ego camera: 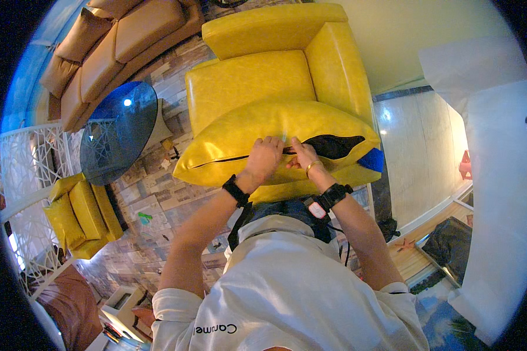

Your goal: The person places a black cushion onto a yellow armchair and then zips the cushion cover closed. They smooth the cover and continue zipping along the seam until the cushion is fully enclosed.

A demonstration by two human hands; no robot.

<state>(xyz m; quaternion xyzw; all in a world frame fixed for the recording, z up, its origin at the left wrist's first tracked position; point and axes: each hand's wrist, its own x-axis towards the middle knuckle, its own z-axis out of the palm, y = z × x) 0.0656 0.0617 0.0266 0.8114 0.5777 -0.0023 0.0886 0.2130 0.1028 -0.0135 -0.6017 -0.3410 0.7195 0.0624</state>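
Observation:
A plump yellow leather-look cushion (254, 123) stands on its edge before me, at the front of a yellow armchair (250, 79). Its zip seam faces up. Towards the right the seam gapes and shows a dark inside (333, 146); to the left it runs as a thin line. My left hand (265, 157) grips the cushion at mid-seam, fingers bent over the far side. Close beside it, my right hand (304, 154) holds the seam edge at the near end of the gap. Whether a zip pull is between its fingers is hidden.
A blue patch (372, 160) shows beside the cushion's right end. Leftwards are an oval dark glass table (118, 136), a brown sofa (136, 35) and a smaller yellow armchair (85, 215). A green scrap (145, 217) lies on the patterned floor (175, 206).

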